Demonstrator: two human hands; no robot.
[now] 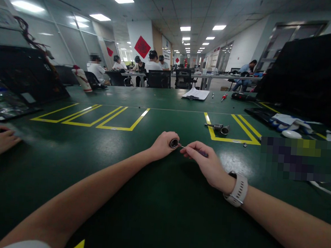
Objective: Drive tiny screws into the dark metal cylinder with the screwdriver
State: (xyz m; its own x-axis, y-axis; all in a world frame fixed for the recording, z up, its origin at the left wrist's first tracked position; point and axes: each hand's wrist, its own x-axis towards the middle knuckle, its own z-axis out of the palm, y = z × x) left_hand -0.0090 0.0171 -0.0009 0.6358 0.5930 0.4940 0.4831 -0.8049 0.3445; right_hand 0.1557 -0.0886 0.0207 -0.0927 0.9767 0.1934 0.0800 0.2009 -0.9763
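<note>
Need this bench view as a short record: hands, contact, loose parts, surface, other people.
left hand: holds a round metal part, open end facing the camera
right hand: holds a thin tool with a dark handle, tip toward the part
tip contact: cannot tell
right wrist: pale-strapped watch
loose parts: metal pieces lying partly over yellow tape; small metal piece farther right
surface: green table
other people: co-worker's hand at left edge; several people seated in background
</note>
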